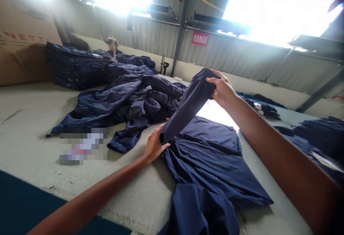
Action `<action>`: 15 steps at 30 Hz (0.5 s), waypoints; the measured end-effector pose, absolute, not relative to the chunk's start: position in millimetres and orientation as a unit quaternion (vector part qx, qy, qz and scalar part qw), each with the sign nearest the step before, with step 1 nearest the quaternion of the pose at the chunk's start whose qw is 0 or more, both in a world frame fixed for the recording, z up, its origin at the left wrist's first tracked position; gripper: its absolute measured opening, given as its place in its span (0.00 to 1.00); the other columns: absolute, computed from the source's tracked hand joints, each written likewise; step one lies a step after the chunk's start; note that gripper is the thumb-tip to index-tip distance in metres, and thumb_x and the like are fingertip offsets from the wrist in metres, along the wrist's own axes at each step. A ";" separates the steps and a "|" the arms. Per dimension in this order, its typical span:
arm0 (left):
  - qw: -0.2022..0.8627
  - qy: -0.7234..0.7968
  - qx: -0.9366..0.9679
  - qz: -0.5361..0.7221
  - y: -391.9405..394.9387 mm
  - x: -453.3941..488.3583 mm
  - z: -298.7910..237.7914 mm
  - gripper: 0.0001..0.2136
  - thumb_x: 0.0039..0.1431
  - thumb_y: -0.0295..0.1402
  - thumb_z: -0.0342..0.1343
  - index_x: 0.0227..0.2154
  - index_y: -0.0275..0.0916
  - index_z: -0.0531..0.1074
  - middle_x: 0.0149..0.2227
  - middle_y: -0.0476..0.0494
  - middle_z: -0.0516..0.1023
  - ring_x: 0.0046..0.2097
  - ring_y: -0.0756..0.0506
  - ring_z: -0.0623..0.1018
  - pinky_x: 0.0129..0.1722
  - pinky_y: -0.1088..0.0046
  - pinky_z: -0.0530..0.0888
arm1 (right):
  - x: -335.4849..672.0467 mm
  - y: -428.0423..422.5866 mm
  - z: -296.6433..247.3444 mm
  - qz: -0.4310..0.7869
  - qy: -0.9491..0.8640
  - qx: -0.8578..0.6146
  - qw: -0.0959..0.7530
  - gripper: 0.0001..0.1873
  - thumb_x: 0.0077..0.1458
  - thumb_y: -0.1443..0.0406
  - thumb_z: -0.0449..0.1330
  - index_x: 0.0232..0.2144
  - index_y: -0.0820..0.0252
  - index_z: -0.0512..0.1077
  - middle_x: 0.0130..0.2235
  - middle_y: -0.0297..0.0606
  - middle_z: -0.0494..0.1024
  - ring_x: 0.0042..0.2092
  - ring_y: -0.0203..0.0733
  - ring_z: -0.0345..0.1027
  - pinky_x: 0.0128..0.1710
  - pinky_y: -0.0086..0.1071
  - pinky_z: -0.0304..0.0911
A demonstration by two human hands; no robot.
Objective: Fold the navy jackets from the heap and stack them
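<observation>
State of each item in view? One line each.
Left hand: holding the lower end of the raised navy fabric.
Right hand: holding its upper end.
Navy garment: lying spread out, one long part lifted.
Crumpled navy garments: loosely heaped.
Folded navy stack: piled up.
Cardboard box: closed side showing, standing upright.

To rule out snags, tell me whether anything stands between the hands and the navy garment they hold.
Nothing visible does: the left hand and right hand both grip the navy garment directly, with nothing else between them and the cloth.
</observation>
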State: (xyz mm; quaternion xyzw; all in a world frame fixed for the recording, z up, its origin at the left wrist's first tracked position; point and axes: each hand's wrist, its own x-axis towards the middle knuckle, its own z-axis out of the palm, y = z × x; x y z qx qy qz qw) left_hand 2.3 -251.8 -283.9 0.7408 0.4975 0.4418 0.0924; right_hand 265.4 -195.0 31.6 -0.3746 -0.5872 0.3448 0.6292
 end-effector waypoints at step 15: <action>0.001 0.544 0.826 0.149 -267.4 -19.2 -272.3 0.31 0.60 0.18 0.49 0.64 0.46 0.72 0.51 0.36 0.80 0.53 0.37 0.78 0.57 0.58 0.73 | 463.7 -314.1 -129.7 0.301 -0.339 -0.646 0.614 0.25 0.34 0.71 0.64 0.40 0.53 0.73 0.34 0.33 0.78 0.32 0.38 0.72 0.27 0.28 0.66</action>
